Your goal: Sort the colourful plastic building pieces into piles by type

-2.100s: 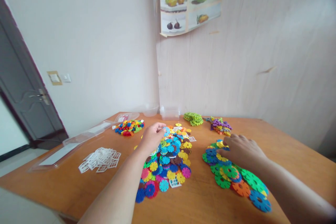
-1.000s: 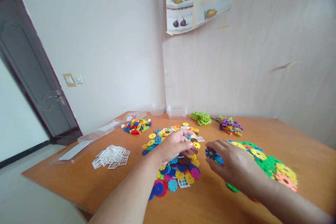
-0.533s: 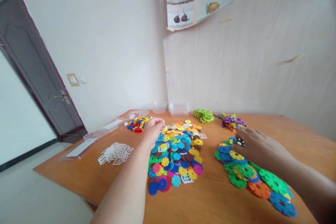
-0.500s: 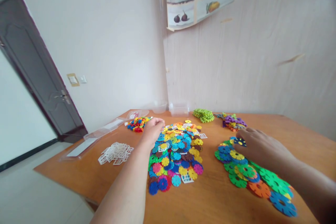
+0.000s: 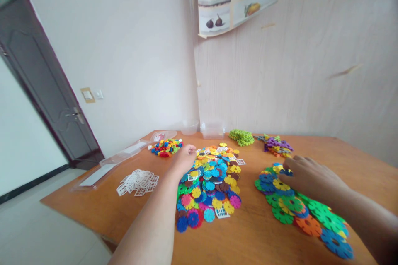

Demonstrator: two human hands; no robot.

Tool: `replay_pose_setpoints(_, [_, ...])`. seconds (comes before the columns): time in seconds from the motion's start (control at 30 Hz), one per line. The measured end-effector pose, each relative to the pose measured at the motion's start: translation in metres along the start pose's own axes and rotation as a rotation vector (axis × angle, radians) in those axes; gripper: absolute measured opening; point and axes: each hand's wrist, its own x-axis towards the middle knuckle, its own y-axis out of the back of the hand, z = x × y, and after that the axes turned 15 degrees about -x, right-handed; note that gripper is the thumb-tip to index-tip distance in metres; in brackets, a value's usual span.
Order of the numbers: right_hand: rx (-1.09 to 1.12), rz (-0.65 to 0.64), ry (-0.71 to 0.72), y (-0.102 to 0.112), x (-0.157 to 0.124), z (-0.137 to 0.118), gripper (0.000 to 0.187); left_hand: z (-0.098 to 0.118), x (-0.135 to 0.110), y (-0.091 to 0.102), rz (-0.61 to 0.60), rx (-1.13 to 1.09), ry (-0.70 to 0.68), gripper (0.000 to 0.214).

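Note:
My left hand point(image 5: 184, 159) is over the back left edge of a heap of small notched plastic discs point(image 5: 214, 184) in many colours. Its fingers are drawn together, and whatever lies between them is hidden. On the right, my right hand point(image 5: 306, 174) hangs palm down over a pile of larger notched discs point(image 5: 281, 215). Its curled fingertips are at a dark blue disc point(image 5: 286, 172), mostly covered by the hand, at the back of that pile. Several white lattice window pieces point(image 5: 222, 212) are mixed into the small discs.
White lattice pieces point(image 5: 138, 182) lie left of my left forearm. Behind are small coloured bricks point(image 5: 166, 147), green pieces point(image 5: 241, 137), purple pieces point(image 5: 276, 145) and clear plastic containers point(image 5: 212, 131). Clear lids point(image 5: 99, 174) line the left edge of the wooden table point(image 5: 248, 240).
My left hand has come down and slightly nearer, uncovering more of the small bricks. My right hand has shifted a little right and lower, and its dark blue disc is now more hidden.

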Motion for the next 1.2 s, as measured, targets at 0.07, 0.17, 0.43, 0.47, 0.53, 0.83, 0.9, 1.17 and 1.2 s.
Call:
replay_pose_setpoints(0.07, [0.004, -0.006, 0.003, -0.001, 0.000, 0.001, 0.037, 0.001, -0.003, -0.007, -0.093, 0.109, -0.111, 0.028])
replay_pose_setpoints(0.17, [0.012, -0.024, 0.004, 0.000, 0.000, 0.001, 0.040, 0.004, -0.008, -0.019, -0.215, 0.232, -0.241, 0.034])
replay_pose_setpoints(0.43, [0.032, -0.010, -0.039, 0.004, -0.001, -0.005, 0.049, 0.007, -0.011, -0.029, -0.276, 0.385, -0.280, 0.038])
replay_pose_setpoints(0.47, [0.030, -0.005, -0.038, 0.004, 0.000, -0.005, 0.048, 0.009, -0.011, -0.029, -0.281, 0.398, -0.278, 0.038])
replay_pose_setpoints(0.53, [0.020, -0.005, -0.025, 0.005, 0.000, -0.006, 0.046, 0.012, -0.012, -0.028, -0.295, 0.408, -0.272, 0.035])
replay_pose_setpoints(0.83, [-0.014, -0.034, -0.002, 0.008, -0.001, -0.008, 0.043, 0.024, -0.015, -0.025, -0.252, 0.348, -0.239, 0.021])
replay_pose_setpoints(0.9, [-0.011, -0.032, 0.003, 0.008, -0.001, -0.009, 0.043, 0.022, -0.014, -0.025, -0.254, 0.379, -0.251, 0.019])
replay_pose_setpoints(1.17, [-0.002, -0.010, 0.003, 0.007, -0.002, -0.011, 0.047, 0.019, -0.012, -0.028, -0.264, 0.397, -0.299, 0.037])
replay_pose_setpoints(1.2, [-0.004, -0.014, 0.008, 0.008, -0.003, -0.011, 0.046, 0.019, -0.012, -0.028, -0.280, 0.390, -0.304, 0.037])
